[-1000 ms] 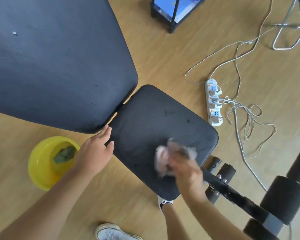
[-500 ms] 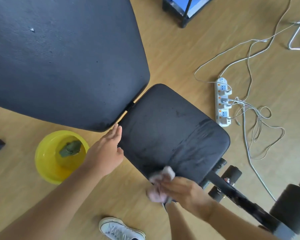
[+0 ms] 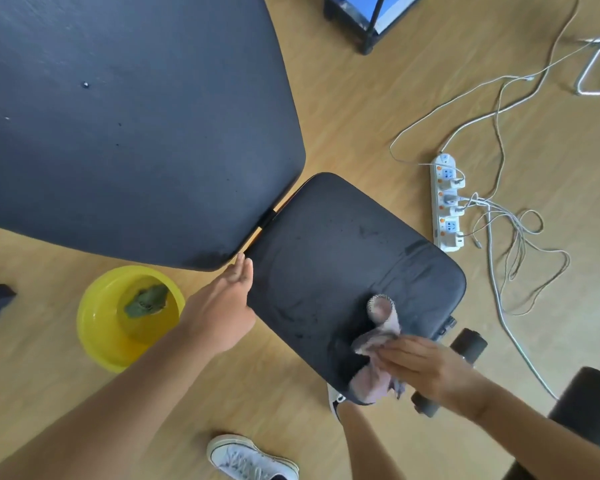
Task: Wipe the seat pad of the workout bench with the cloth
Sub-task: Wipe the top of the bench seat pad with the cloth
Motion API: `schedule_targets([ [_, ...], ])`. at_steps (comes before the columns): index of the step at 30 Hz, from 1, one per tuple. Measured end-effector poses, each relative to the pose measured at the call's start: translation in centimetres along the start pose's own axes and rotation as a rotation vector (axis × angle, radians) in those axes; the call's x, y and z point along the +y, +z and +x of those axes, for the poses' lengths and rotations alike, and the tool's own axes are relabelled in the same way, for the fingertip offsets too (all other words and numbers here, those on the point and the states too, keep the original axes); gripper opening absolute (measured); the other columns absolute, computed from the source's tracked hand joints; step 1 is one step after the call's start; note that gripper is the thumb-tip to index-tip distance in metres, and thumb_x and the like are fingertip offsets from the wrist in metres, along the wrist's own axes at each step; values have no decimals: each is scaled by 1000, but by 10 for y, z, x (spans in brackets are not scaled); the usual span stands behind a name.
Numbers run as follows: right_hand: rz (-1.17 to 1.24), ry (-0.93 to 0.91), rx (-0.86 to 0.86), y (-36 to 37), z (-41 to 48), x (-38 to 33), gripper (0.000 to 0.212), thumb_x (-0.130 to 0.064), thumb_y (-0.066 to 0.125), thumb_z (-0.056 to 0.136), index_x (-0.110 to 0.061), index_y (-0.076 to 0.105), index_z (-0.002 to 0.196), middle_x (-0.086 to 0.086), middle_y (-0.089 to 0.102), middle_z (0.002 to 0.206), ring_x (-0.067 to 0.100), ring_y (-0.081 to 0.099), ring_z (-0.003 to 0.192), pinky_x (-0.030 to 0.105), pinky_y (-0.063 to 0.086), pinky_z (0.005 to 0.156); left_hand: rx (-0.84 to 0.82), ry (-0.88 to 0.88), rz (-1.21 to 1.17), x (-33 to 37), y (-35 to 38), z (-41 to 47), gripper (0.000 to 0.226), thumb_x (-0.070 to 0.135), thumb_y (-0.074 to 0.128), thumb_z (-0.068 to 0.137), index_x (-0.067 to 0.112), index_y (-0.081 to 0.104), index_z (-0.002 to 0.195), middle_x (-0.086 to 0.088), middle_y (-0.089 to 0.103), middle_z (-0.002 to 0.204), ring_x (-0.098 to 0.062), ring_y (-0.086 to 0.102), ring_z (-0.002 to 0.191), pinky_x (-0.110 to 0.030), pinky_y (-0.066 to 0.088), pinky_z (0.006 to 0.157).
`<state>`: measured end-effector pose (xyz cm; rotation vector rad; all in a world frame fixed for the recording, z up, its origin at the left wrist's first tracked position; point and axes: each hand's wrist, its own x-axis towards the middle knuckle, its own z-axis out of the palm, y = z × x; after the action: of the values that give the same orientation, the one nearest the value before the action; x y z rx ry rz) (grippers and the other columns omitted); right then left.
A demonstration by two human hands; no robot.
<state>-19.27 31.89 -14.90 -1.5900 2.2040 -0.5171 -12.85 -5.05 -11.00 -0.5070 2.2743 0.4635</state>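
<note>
The black padded seat pad (image 3: pixel 340 268) sits centre frame, streaked damp, with the crumpled pale pink cloth (image 3: pixel 378 344) at its near corner, pinched in the right hand (image 3: pixel 426 367). The left hand (image 3: pixel 222 306) lies flat and unclenched against the pad's edge. Overshooting that corner could drag the cloth off the pad.
</note>
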Motion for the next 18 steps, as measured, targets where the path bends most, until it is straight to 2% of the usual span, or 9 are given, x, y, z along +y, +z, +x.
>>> schedule_targets([
  [3,9,568,367,-46,23,54,16,4,66,94,1,80,99,17,76,102,39,67,95,14,45,96,18,19,15,-2,5,-1,82,8,41,90,19,5,163,6,-2,172,-17,57,125,-25,50,61],
  [6,264,1051,681,-26,78,37,29,19,71,82,-3,80,96,-11,72,98,28,69,97,6,44,92,31,37,19,-1,4,-2,82,9,41,92,19,4,163,5,-2,172,-16,58,125,-21,49,59],
  [7,413,1007,662,-15,98,15,28,20,65,84,-3,77,93,-12,70,97,27,67,95,21,51,92,27,40,11,-2,3,-2,81,8,41,92,19,4,163,6,-1,172,-16,60,120,-18,44,54],
  [8,606,829,550,-6,111,-10,22,19,56,89,2,70,89,0,66,93,37,61,90,46,52,86,20,43,6,-3,2,-2,81,7,41,92,20,5,163,7,-1,171,-16,62,117,-16,37,49],
  [9,655,670,410,5,116,-33,20,15,47,96,4,62,87,14,60,87,40,56,84,55,46,78,11,46,6,-5,2,-2,81,5,41,93,20,5,163,7,-1,171,-17,62,117,-15,32,46],
  [11,465,177,252,22,87,-61,25,-2,41,108,-1,65,101,16,64,89,38,56,88,56,45,84,7,49,13,-6,1,-2,81,3,41,93,20,6,163,7,0,171,-18,61,120,-15,28,45],
  [13,129,-229,-56,19,50,-42,26,-23,47,111,-16,72,115,1,73,100,23,66,100,39,51,101,17,41,5,-5,2,-2,81,4,42,93,20,5,163,7,0,171,-17,61,120,-14,27,45],
  [15,65,14,-91,-10,31,-2,27,-42,52,103,-37,78,109,-23,74,104,-4,67,102,24,50,102,21,37,-11,-4,4,-2,83,4,43,93,21,3,163,7,-1,171,-17,58,127,-12,28,46],
  [18,105,619,332,-35,53,43,25,3,70,92,-13,82,107,1,76,109,19,67,100,30,52,89,42,48,-22,-4,8,-4,83,5,44,93,20,3,163,5,0,171,-19,50,138,-13,34,53],
])
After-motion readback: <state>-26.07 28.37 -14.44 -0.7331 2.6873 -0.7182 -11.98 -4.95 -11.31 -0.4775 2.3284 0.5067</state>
